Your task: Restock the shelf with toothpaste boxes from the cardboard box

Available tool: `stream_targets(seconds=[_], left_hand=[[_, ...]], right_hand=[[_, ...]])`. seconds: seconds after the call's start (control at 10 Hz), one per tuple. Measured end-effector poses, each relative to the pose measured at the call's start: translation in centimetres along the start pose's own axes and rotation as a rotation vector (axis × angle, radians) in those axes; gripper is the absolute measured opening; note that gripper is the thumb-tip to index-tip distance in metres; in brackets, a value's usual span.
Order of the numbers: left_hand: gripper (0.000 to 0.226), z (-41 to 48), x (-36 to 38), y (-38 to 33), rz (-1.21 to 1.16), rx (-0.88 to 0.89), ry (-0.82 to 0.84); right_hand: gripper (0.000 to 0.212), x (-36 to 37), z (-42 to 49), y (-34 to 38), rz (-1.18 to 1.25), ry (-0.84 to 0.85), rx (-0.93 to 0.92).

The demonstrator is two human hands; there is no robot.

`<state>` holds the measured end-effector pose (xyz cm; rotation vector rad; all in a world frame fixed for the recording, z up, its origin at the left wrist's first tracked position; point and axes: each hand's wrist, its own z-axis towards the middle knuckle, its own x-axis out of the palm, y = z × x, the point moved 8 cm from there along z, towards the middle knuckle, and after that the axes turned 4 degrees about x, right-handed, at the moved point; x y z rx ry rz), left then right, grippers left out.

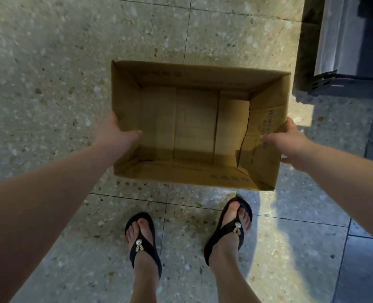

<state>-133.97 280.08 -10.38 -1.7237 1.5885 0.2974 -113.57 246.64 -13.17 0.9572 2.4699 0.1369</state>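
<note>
I look straight down at a brown cardboard box [266, 127] with its top open. Nothing lies inside it; I see only its bare bottom flaps. My left hand [113, 134] grips the box's left wall, thumb inside. My right hand [286, 138] grips the right wall, thumb on the inner face, where the cardboard is creased. No toothpaste boxes are in view.
Speckled stone floor tiles [72, 62] lie all around. My two feet in black sandals [144, 241] stand just below the box. A dark shelf base with a grey metal edge [338, 51] fills the upper right corner.
</note>
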Motion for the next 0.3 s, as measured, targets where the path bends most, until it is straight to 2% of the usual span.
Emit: stream_targets(seconds=[0.1,0.2,0.3], left_hand=[[0.078,-0.3,0.6,-0.6,0.079,0.033,0.025],[0.072,-2.1,0.2,-2.1,0.063,0.061,0.023],[0.062,-5.5,-0.3,-3.0,0.107,0.108,0.087]], right_hand=[[0.078,-0.1,-0.8,0.4,-0.062,-0.034,-0.034],[0.079,-0.9,-3.3,2.2,-0.105,-0.066,-0.088],[0.07,-1.7,-7.3,2.7,-0.187,-0.051,-0.13]])
